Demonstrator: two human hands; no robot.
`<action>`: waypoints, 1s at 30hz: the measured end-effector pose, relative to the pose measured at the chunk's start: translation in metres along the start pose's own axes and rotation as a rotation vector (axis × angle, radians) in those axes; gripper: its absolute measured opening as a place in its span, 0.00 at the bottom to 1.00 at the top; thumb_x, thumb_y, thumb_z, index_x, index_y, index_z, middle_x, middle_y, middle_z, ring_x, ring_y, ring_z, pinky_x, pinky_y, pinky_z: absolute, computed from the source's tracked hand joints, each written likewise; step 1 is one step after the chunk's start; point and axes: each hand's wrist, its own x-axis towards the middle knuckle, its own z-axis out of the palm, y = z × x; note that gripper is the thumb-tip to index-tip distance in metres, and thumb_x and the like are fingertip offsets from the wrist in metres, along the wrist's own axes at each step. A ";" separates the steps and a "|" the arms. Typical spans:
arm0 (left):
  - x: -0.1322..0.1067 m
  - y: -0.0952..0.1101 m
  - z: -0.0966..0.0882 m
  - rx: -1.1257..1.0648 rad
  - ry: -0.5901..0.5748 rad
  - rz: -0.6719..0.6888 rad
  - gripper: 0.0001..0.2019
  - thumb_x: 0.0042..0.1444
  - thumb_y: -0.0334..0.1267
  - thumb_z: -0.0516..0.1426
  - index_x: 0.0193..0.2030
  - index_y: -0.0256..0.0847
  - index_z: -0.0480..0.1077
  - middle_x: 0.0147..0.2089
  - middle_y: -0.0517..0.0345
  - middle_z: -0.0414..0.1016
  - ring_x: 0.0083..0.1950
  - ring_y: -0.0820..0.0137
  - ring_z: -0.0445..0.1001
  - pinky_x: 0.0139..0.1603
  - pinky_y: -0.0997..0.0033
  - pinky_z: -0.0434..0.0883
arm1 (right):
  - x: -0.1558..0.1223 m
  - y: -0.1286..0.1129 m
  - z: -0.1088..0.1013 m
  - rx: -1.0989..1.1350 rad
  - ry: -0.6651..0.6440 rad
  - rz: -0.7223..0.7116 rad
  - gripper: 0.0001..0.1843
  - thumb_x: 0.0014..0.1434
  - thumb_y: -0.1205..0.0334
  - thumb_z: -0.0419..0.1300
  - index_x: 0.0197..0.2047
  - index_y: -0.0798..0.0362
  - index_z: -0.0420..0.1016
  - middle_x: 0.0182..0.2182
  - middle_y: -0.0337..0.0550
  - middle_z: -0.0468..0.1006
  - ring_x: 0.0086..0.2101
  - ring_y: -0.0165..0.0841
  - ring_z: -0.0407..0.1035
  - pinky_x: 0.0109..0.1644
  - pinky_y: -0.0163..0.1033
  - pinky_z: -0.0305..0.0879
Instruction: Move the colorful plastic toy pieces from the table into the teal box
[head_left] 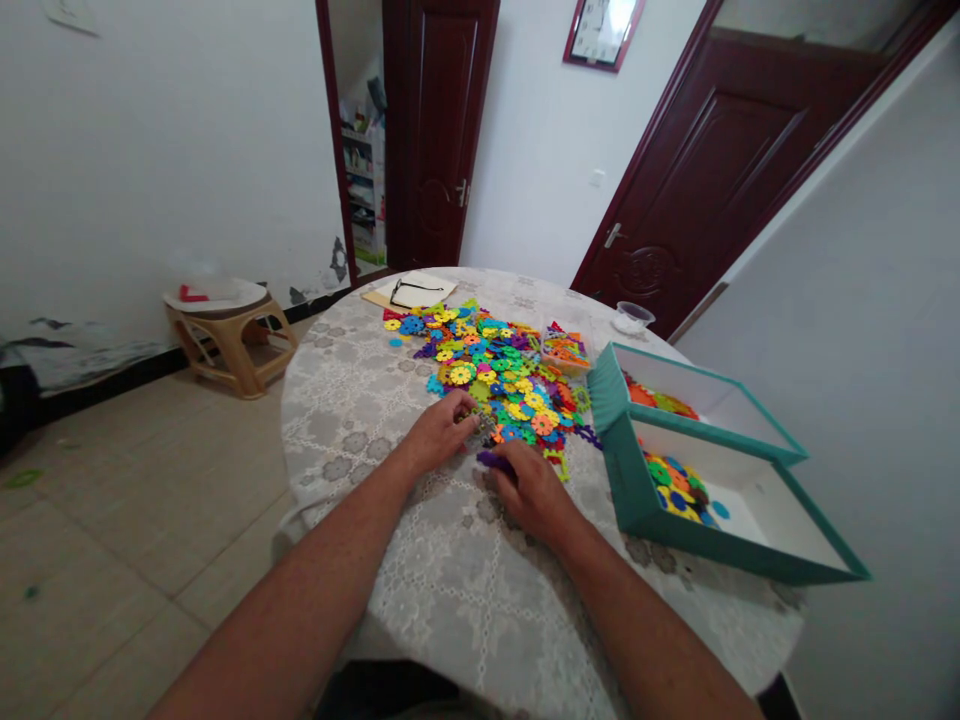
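Observation:
A heap of colourful plastic snowflake-disc building pieces (487,370) covers the middle of the round table. My right hand (532,490) is closed around a purple plastic piece (493,460) at the heap's near edge; its exact shape is partly hidden by the fingers. Just to the left, my left hand (441,432) has its fingers curled and its thumb drawn in, at the heap's front edge. What the left fingertips hold, if anything, is too small to make out. The two hands are close together but apart.
A green two-part box (630,490) holding more discs stands at the right. Behind the heap are a clear tub (566,350) of pieces and a small clear bowl (634,315). Eyeglasses (412,290) lie on papers at the far left. A stool (232,340) stands beside the wall.

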 end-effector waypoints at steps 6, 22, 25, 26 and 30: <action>-0.003 0.004 -0.003 -0.042 -0.233 0.075 0.11 0.59 0.43 0.60 0.43 0.41 0.67 0.35 0.61 0.71 0.36 0.70 0.72 0.34 0.72 0.73 | 0.001 0.005 0.000 0.078 0.122 0.071 0.19 0.64 0.70 0.56 0.57 0.50 0.70 0.50 0.49 0.79 0.49 0.40 0.73 0.55 0.45 0.68; -0.003 0.000 -0.004 0.168 -0.240 0.131 0.12 0.56 0.36 0.62 0.46 0.42 0.70 0.47 0.56 0.79 0.47 0.64 0.75 0.51 0.66 0.71 | 0.003 0.016 -0.024 -0.195 0.296 0.114 0.12 0.69 0.66 0.54 0.53 0.52 0.74 0.45 0.51 0.78 0.48 0.41 0.71 0.53 0.44 0.68; -0.003 -0.001 -0.007 0.229 -0.220 0.142 0.14 0.54 0.34 0.62 0.48 0.44 0.71 0.50 0.54 0.79 0.52 0.62 0.75 0.56 0.61 0.70 | -0.006 0.026 -0.044 -0.478 0.262 0.315 0.07 0.67 0.63 0.57 0.47 0.52 0.74 0.43 0.54 0.78 0.43 0.42 0.73 0.44 0.42 0.67; -0.003 -0.001 -0.009 0.246 -0.218 0.145 0.14 0.54 0.34 0.62 0.48 0.45 0.72 0.51 0.54 0.79 0.53 0.61 0.75 0.57 0.61 0.70 | -0.009 0.029 -0.048 -0.550 0.215 0.374 0.06 0.67 0.62 0.59 0.45 0.52 0.74 0.42 0.54 0.78 0.40 0.42 0.74 0.41 0.41 0.66; -0.004 -0.001 -0.013 0.247 -0.252 0.142 0.14 0.54 0.35 0.62 0.48 0.45 0.72 0.49 0.55 0.79 0.51 0.61 0.75 0.53 0.62 0.71 | -0.017 0.042 -0.051 -0.633 0.039 0.493 0.06 0.65 0.61 0.62 0.43 0.53 0.73 0.37 0.56 0.80 0.34 0.42 0.75 0.35 0.40 0.61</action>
